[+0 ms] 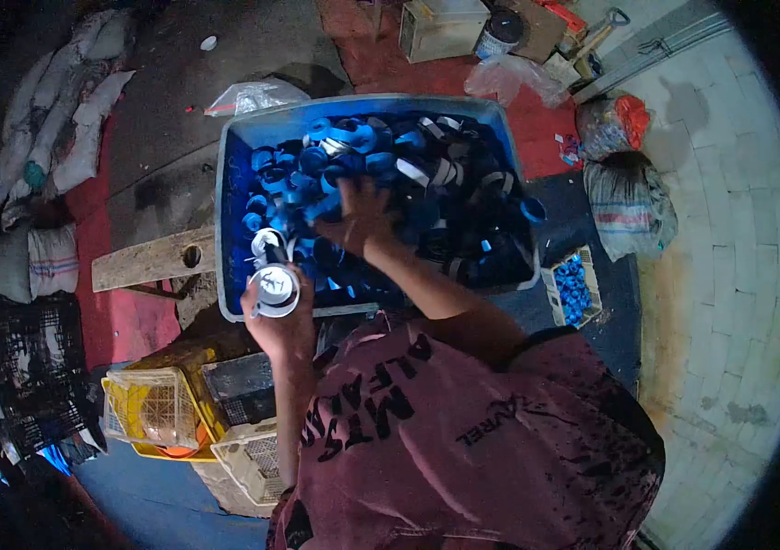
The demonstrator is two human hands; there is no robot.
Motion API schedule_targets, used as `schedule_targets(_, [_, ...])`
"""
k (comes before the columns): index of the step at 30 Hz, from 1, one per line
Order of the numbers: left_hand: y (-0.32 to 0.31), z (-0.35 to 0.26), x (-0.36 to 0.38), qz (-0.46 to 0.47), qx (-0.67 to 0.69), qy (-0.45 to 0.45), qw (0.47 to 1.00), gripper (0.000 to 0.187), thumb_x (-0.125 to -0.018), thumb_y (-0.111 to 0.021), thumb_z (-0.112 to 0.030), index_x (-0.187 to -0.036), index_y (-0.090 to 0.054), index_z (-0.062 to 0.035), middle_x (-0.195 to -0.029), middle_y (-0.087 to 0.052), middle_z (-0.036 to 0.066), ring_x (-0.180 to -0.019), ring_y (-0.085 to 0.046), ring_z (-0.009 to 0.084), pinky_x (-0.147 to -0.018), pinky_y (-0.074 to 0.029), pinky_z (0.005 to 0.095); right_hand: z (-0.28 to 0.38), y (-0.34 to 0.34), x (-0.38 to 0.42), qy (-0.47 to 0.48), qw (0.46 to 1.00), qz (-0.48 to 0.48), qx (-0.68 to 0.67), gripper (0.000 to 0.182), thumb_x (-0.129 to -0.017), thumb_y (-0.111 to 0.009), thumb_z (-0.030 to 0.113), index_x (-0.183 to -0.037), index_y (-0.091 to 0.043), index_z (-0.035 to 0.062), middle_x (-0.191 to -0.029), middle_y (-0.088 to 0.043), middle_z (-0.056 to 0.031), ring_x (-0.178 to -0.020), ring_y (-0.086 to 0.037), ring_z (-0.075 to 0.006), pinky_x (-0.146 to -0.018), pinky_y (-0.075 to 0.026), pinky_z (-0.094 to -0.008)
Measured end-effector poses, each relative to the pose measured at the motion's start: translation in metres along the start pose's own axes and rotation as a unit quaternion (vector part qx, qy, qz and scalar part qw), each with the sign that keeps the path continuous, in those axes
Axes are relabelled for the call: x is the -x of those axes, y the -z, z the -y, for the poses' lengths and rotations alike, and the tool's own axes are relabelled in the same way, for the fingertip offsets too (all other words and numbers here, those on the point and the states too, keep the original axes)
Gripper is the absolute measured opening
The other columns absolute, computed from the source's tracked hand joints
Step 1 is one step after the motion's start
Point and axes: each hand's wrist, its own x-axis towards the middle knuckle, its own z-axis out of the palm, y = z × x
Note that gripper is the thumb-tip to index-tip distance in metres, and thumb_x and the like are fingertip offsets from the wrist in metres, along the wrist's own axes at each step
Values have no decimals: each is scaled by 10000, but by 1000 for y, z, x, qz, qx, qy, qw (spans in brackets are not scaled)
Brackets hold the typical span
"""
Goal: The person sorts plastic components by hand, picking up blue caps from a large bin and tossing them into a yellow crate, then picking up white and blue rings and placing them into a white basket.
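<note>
The left hand (278, 316) is up at the near edge of the blue tub (225, 183), fingers wrapped around a white ring-shaped cap (274, 286), gripping it with its round face turned up. Just beyond those fingers, inside the tub, sits another white ring (266, 241). The right hand (360, 218) reaches deep into the pile of blue and white caps (427, 165), fingers spread and loose over them; whether they pinch anything, I cannot tell. Off past the right forearm, a small crate of blue caps (574, 286) rests on the floor. Below the left wrist stands a yellow crate (150, 408).
</note>
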Motion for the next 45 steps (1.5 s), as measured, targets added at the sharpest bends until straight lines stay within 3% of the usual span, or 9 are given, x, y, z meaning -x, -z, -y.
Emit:
schedule_targets(6, [0, -18, 12, -6, 170, 50, 984, 336, -935, -594, -304, -1106, -622, -16, -1080, -692, 151, -1040, -665, 298, -878, -578, 438, 30, -70, 3, 236, 970, -34, -48, 768, -810, -709, 487, -1369, -480, 12, -1423, -421, -298, -1257, -433, -510, -980, -381, -666])
schedule_targets(10, [2, -19, 17, -31, 93, 25, 995, 429, -920, -619, -345, -1158, -601, 11, -1100, -671, 184, -1023, -642, 300, -833, -555, 391, 47, -52, 13, 210, 975, -10, 77, 700, -821, -699, 410, -1356, -504, 3, -1426, -423, -293, -1277, -433, -485, -868, -440, -713])
schedule_targets(17, [13, -11, 10, -24, 115, 35, 992, 370, -959, -563, -352, -1150, -612, -38, -1105, -690, 160, -1043, -671, 308, -848, -591, 451, 6, -19, 7, 268, 961, -65, -22, 426, -874, -597, 77, -1291, -561, -3, -1432, -439, -268, -1095, -636, -405, -902, -544, -467])
schedule_targets(20, [12, -7, 5, -29, 138, 22, 990, 359, -941, -582, -337, -1153, -605, -48, -1116, -686, 160, -1062, -664, 315, -857, -585, 449, 2, 27, 26, 267, 962, -47, -40, 430, -865, -539, -37, -1291, -567, 6, -1350, -526, -239, -1028, -655, -422, -865, -549, -478])
schedule_targets(31, [-3, -7, -6, 6, 188, 80, 979, 344, -944, -585, -243, -1159, -602, 25, -1130, -673, 191, -1070, -649, 332, -933, -557, 470, -64, 63, 48, 191, 950, -244, -43, 354, -733, -691, -4, -1082, -667, 47, -1184, -625, -136, -1021, -624, -359, -845, -495, -480])
schedule_targets(40, [-9, 25, -5, -2, -69, -9, 998, 304, -902, -642, -228, -1084, -601, 12, -1057, -670, 150, -1032, -643, 276, -973, -529, 452, -134, 87, 91, 100, 964, -72, 236, 269, -794, -738, 139, -1044, -676, 60, -1062, -633, -141, -1151, -535, -352, -874, -474, -524])
schedule_targets(41, [-12, 29, -4, -2, -127, -33, 991, 300, -903, -633, -226, -1086, -601, 10, -1056, -670, 145, -1031, -643, 275, -973, -528, 445, -134, 90, 90, 84, 978, -56, 183, 255, -804, -740, 136, -1036, -674, 54, -1061, -634, -135, -1128, -552, -344, -858, -485, -503])
schedule_targets(43, [-15, 26, -7, 5, 162, 95, 982, 323, -888, -641, -247, -1100, -609, -5, -1067, -672, 138, -1040, -642, 279, -979, -520, 434, -112, 113, 88, 56, 996, -17, 73, 227, -824, -744, 128, -1021, -669, 43, -1060, -635, -123, -1083, -588, -329, -826, -506, -463])
schedule_targets(45, [-12, 40, -11, -17, 25, 29, 999, 364, -883, -660, -285, -1115, -612, -8, -1071, -671, 137, -1054, -637, 292, -983, -515, 447, -101, 118, 85, 84, 994, -58, -50, 215, -831, -752, 117, -1001, -656, 28, -1080, -634, -141, -1061, -603, -339, -869, -504, -457])
